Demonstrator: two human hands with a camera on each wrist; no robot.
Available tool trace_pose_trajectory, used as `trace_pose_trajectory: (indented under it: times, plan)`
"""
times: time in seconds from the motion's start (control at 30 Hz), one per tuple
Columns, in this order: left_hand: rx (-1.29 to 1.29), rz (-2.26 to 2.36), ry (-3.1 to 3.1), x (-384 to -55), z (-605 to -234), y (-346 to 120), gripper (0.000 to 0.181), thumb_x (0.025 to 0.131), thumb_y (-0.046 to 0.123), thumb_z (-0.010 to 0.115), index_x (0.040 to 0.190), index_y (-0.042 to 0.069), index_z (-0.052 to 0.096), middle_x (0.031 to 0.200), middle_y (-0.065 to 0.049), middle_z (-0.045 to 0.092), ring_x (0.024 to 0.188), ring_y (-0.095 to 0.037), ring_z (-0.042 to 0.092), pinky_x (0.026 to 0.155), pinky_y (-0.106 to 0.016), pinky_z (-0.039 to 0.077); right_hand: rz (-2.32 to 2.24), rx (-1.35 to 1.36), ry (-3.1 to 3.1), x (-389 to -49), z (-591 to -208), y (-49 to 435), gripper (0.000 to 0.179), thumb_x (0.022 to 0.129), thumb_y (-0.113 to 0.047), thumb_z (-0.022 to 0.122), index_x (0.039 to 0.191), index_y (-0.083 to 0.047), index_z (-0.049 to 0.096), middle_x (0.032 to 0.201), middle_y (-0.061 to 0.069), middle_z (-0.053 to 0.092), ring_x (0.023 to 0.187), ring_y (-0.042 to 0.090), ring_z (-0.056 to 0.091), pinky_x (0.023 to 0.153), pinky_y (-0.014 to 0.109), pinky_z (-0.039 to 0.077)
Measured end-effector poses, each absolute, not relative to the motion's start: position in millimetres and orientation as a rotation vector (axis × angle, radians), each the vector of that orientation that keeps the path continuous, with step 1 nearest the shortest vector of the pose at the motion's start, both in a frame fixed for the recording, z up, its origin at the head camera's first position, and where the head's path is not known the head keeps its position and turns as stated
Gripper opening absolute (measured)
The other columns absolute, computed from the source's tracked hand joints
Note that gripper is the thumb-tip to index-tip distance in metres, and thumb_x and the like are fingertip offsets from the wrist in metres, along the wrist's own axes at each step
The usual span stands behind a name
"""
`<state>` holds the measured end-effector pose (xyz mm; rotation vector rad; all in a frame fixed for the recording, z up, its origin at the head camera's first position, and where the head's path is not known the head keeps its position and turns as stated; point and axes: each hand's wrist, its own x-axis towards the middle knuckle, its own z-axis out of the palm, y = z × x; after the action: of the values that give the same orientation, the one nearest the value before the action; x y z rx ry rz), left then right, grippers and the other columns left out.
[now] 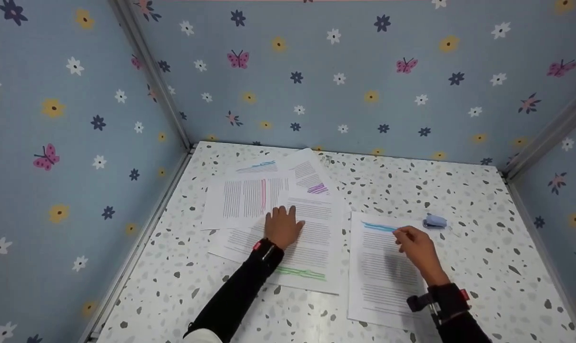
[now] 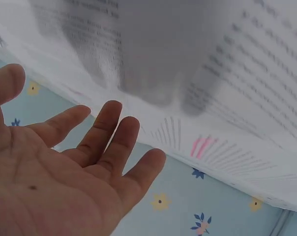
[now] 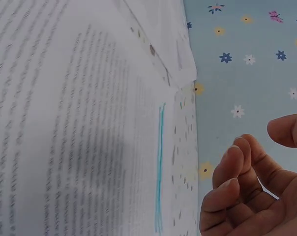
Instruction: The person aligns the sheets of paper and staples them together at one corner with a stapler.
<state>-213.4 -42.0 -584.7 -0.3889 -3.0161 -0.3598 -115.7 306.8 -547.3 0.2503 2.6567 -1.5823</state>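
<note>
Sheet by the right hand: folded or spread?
Spread. In the head view the sheet lies flat, printed side up, its left edge straight; no fold shows.

Matt paper sheets (image 1: 312, 238), smooth terrazzo-look tabletop (image 1: 488, 267) w/ slight sheen, plastic-lkg stapler (image 1: 434, 221), matt cloth sleeve (image 1: 235, 297), metal-lkg corner strip (image 1: 151, 76)

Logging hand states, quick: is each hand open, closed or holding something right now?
Left hand: open, over the overlapping sheets, holding nothing.
Right hand: open, loosely curled, holding nothing.

Blue flower-patterned walls (image 1: 316, 95) surround a speckled white tabletop (image 1: 488, 271) on three sides.
</note>
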Motion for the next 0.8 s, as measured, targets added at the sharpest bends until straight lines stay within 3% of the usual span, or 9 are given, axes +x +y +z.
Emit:
trace_pose_trajectory:
  times: [0.17,0.4,0.63,0.8]
  plan:
    - [-0.219,-0.791,-3.086,-239.2,-564.8,-70.5,0.054,0.106,0.039,0.054,0.141,-0.002,0.055,0.128,-0.029,0.058,0.119,-0.044,0.055,0.096,-0.056,0.047,-1.749,0.227,2.488,-139.0,-535.4,278.4,0.049,0.106,-0.041,0.054,0.131,0.000,0.058,0.116,0.021,0.063,0.103,0.031,0.065,0.084,0.039,0.053]
    - [-0.082,-1.427,-3.138,-247.3,-560.7,-105.9,0.059,0.111,0.037,0.039,0.146,-0.010,0.043,0.146,-0.029,0.048,0.135,-0.041,0.046,0.111,-0.050,0.038,-2.018,0.336,2.056,-165.4,-554.0,232.2,0.048,0.108,-0.025,0.047,0.140,0.012,0.046,0.133,0.032,0.051,0.120,0.038,0.058,0.102,0.045,0.049]
    - [-0.110,-1.551,-3.173,-239.9,-559.9,-108.9,0.061,0.111,0.039,0.036,0.146,-0.011,0.043,0.139,-0.027,0.052,0.123,-0.038,0.053,0.103,-0.048,0.041,-2.106,0.346,1.832,-164.2,-576.4,214.6,0.049,0.108,-0.016,0.047,0.140,0.019,0.038,0.139,0.037,0.047,0.123,0.041,0.055,0.110,0.049,0.042]
    - [-0.056,-1.604,-3.173,-239.0,-558.9,-108.7,0.067,0.111,0.041,0.035,0.151,-0.012,0.032,0.153,-0.029,0.038,0.139,-0.040,0.041,0.113,-0.048,0.034,-2.120,0.315,1.833,-164.5,-578.3,210.8,0.047,0.109,-0.016,0.044,0.138,0.021,0.038,0.140,0.039,0.043,0.122,0.041,0.056,0.110,0.050,0.041]
